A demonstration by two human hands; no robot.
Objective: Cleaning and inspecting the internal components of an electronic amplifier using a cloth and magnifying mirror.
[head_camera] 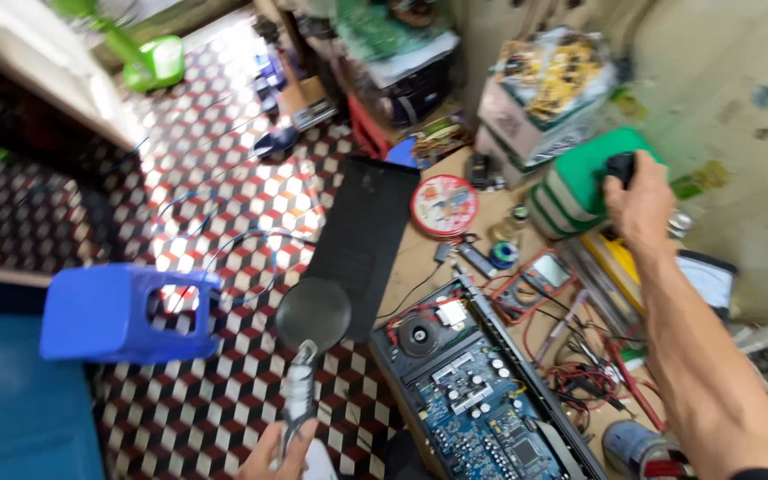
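A round magnifying glass (313,313) is gripped by its handle in the left hand (282,452), low over the checkered floor (215,418). A small black thing (620,166) is held by the right hand (640,206), closed on top of a green box (580,182) by the wall. The amplifier (482,391) is already opened, its blue board bared; no part looks taken out yet. Wires and a multimeter (540,280) are crowded beside it. More room is left on the floor, by the blue stool (113,311).
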